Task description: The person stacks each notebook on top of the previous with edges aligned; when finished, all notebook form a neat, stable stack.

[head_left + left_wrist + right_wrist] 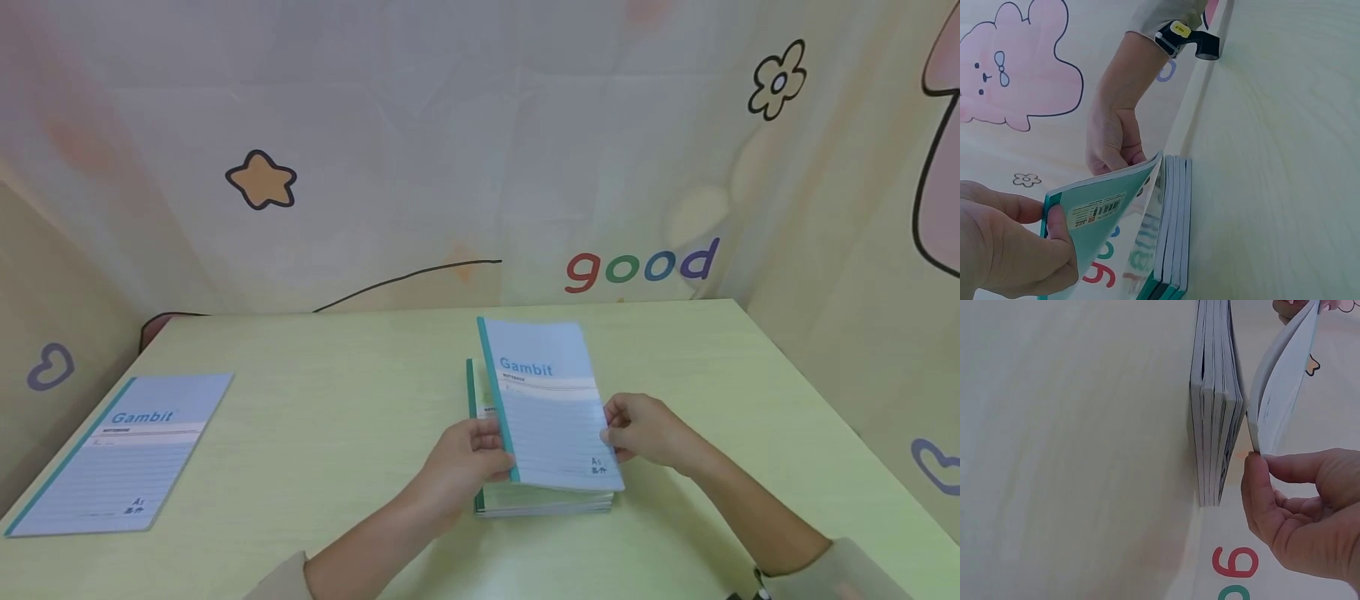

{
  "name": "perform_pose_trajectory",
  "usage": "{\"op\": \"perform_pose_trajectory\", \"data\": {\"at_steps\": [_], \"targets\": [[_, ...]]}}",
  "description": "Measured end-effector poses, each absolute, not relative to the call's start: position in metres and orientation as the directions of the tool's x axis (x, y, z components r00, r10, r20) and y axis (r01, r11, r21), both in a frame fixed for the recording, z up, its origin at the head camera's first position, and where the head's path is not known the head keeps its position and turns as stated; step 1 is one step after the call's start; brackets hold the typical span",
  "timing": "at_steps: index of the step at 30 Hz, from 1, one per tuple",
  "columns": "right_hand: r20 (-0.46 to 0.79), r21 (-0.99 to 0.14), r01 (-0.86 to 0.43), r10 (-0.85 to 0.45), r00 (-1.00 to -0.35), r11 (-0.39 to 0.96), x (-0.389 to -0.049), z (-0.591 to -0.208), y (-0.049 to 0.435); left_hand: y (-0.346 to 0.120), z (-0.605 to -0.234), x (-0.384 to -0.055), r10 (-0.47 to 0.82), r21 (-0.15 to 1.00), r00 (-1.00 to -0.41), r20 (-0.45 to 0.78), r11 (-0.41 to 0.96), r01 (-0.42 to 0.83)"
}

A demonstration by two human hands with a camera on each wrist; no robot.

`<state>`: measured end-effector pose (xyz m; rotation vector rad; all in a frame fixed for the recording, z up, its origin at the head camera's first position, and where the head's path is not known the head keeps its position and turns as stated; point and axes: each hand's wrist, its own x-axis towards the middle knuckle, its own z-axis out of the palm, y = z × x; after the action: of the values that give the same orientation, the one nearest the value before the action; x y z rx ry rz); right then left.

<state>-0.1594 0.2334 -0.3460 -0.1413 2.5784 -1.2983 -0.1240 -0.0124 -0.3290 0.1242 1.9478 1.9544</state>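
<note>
A blue Gambit notebook with a teal spine is held tilted above a stack of notebooks. My left hand pinches its spine edge near the lower corner. On the opposite edge, my right hand pinches the notebook between thumb and fingers. In the left wrist view the green back cover with a barcode label shows, lifted away from the stack at the spine side. The right wrist view shows the held notebook's pages slightly parted, beside the stacked page edges.
Another blue Gambit notebook lies flat at the table's left side. The pale wooden table extends between it and the stack. A printed cloth backdrop rises behind the table and at both sides.
</note>
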Motion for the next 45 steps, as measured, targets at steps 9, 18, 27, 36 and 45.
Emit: {"op": "perform_pose_trajectory", "data": {"at_steps": [9,18,27,36,45], "targets": [[-0.197,-0.793,0.032,-0.207,-0.958,0.608,-0.159,-0.347,0.227,-0.018,-0.334,-0.123,0.331,0.975,-0.918,-0.219,0.029,-0.222],[-0.207,-0.780,0.039,-0.198,-0.958,0.625,-0.159,-0.349,0.225,-0.021,-0.340,-0.122,0.332,0.974,-0.917,-0.220,0.020,-0.226],[-0.206,-0.765,0.026,-0.205,-0.957,0.644,-0.162,-0.353,0.225,-0.023,-0.346,-0.122,0.325,0.973,-0.918,-0.229,0.044,-0.227],[-0.216,-0.744,0.031,-0.196,-0.957,0.667,-0.162,-0.353,0.222,-0.024,-0.352,-0.125,0.294,0.967,-0.921,-0.256,0.083,-0.242],[-0.222,-0.723,0.038,-0.181,-0.958,0.690,-0.163,-0.354,0.220,-0.026,-0.357,-0.130,0.283,0.958,-0.917,-0.282,0.138,-0.252]]}}
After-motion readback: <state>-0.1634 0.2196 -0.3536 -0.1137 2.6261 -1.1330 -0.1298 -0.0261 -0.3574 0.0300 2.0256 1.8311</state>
